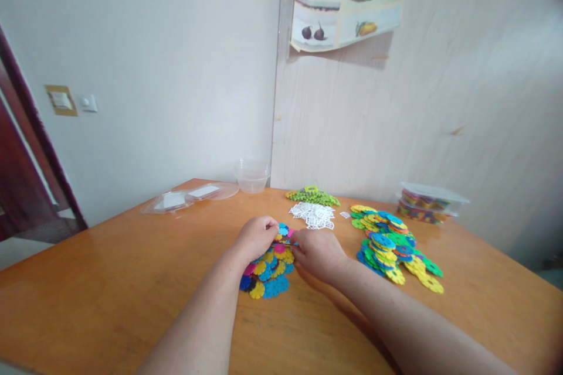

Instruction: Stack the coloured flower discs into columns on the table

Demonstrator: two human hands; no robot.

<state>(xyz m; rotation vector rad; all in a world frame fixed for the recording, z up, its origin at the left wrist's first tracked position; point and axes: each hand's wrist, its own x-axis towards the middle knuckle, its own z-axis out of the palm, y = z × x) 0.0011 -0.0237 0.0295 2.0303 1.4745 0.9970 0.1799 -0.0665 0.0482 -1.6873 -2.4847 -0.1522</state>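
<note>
Over a small pile of snowflake discs (267, 272) in yellow, blue, pink and dark blue, both hands are close together. My left hand (256, 238) is closed, its fingertips against a few small discs (283, 229) at the top of the pile. From the other side my right hand (319, 251) is closed too, with thumb and fingers pinched on discs at the same spot. Just which disc each hand grips is partly hidden by the fingers.
White plastic pieces (313, 215) lie beyond the hands, with green pieces (314, 197) behind them. Larger discs (387, 244) are heaped at the right. Lidded boxes (428, 202), a clear tub (252, 176) and clear lids (169, 201) stand along the back of the wooden table (132, 287).
</note>
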